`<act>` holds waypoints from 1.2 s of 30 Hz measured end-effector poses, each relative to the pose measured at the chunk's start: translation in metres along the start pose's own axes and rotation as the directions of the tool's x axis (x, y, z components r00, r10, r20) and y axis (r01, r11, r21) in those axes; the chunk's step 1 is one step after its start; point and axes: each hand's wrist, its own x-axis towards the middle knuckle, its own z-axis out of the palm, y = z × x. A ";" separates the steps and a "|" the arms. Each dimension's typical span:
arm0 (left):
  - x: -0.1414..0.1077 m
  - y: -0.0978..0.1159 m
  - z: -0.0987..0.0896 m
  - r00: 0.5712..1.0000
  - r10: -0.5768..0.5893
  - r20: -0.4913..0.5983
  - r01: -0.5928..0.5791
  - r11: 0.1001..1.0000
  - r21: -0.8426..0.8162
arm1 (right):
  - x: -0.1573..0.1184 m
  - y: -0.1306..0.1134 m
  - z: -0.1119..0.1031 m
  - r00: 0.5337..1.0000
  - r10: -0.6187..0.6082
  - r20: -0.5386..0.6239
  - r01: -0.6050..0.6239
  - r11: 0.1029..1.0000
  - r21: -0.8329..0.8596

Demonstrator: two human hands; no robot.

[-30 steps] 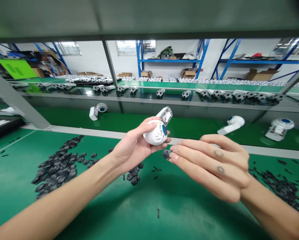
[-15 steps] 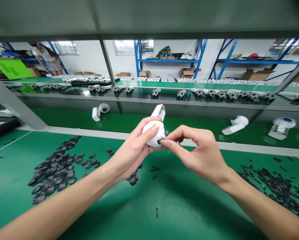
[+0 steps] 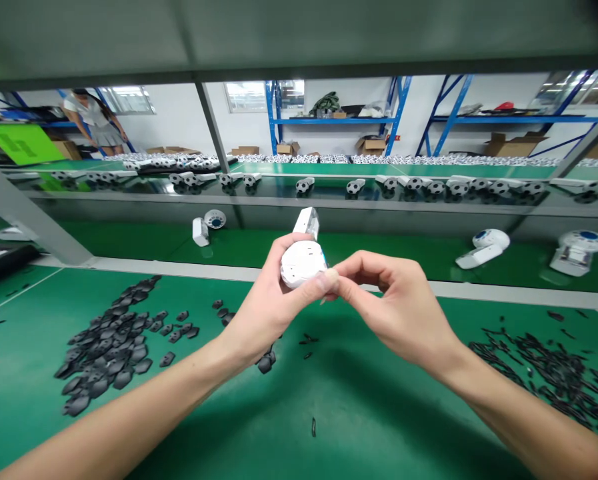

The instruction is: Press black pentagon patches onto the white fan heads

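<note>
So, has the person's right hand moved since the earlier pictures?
Yes: the right hand has shifted left, toward the white round device, and away from the white unit on the green shelf behind it.

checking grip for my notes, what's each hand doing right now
left hand: closed, holding the white device
right hand: closed in a pinch at the device's edge, can't tell if it holds anything

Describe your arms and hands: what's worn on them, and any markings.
The left forearm and right forearm are bare, with no sleeves in view. The left hand and right hand are slim and long-fingered, with no gloves, rings, watch or cables; no markings show from this angle.
</note>
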 end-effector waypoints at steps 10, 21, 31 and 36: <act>0.005 -0.001 -0.002 0.969 0.239 -0.069 -0.231 0.966 0.113 | -0.004 -0.009 -0.001 0.995 0.006 0.095 -0.010 0.999 0.040; 0.021 -0.006 -0.015 0.951 0.296 -0.094 -0.292 0.955 0.051 | 0.001 -0.003 -0.005 0.996 0.084 -0.005 -0.083 0.995 0.056; 0.040 -0.005 -0.030 0.932 0.290 -0.218 -0.299 0.954 -0.009 | -0.001 0.048 0.045 0.822 0.266 0.504 0.105 0.799 -0.592; 0.041 0.004 -0.036 0.932 0.291 -0.217 -0.305 0.952 -0.036 | 0.002 0.052 0.058 0.787 0.280 0.551 0.208 0.720 -0.662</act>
